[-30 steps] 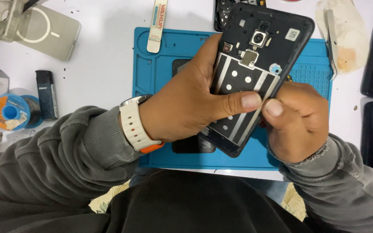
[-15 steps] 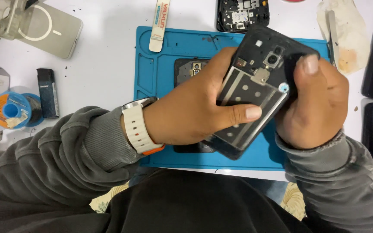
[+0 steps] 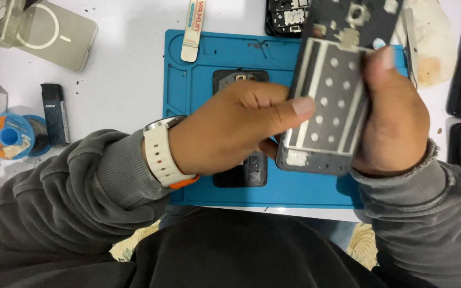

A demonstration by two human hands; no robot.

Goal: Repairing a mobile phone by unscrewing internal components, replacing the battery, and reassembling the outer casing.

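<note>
Bench: white worktop is carrying a blue silicone repair mat (image 3: 198, 176); both hands are working above it.
Left hand: left hand (image 3: 230, 128), wearing a white-strapped watch (image 3: 161, 152), is closing on the left edge of the phone frame, thumb lying flat on its inner face, fingers curling underneath.
Right hand: right hand (image 3: 393, 117) is wrapping the frame's right edge, thumb pressing near the top of the metal plate; grip is narrow and firm.
Workpiece: phone mid-frame (image 3: 329, 106), dark, with a silvery perforated shield plate facing up, is being held tilted in the air over the mat's right half, not resting on it.
Under the hands: another dark phone part (image 3: 241, 80) is lying flat on the mat, partly hidden by the left hand; whether it is the matching back cover I cannot tell.
Surroundings: a white-and-orange flat pry tool (image 3: 193, 29) is overlapping the mat's top edge; a black circuit assembly (image 3: 286, 16) is sitting beyond the mat; a solder spool (image 3: 12, 136), a small black lighter-like block (image 3: 54, 120) and a grey magnetic power bank (image 3: 54, 34) are lying to the left.
Progress (judgement): phone is already opened and stripped to its frame; reassembly or further stripping is apparently not finished, since parts are lying separate.
</note>
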